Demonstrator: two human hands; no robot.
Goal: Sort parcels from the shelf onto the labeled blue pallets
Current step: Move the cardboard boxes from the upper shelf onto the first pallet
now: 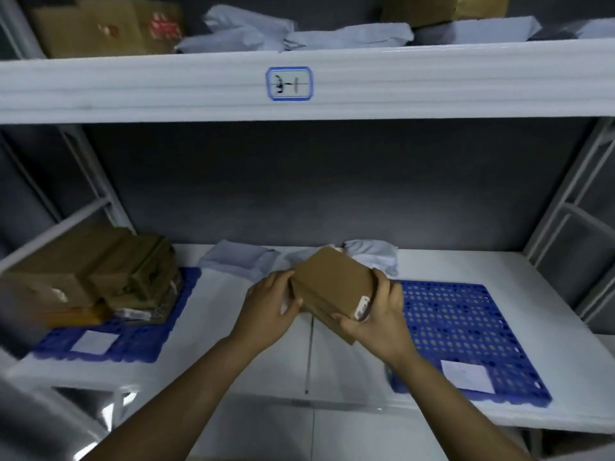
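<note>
A small brown cardboard box (332,284) with a white label at its near right corner is held tilted above the middle of the white lower shelf (216,327). My left hand (269,311) grips its left side and my right hand (379,317) grips its right end and underside. A blue perforated pallet (466,327) with a white label card (466,375) lies just to the right, bare of parcels. Another blue pallet (133,344) at the left, with its own white card (95,341), carries several stacked brown boxes (100,277).
Grey poly mailer bags (238,259) lie at the back of the lower shelf behind the held box. The upper shelf (199,88) bears a blue-framed label (289,83), cardboard boxes (106,24) and more mailers (332,34). Metal uprights (572,201) flank both sides.
</note>
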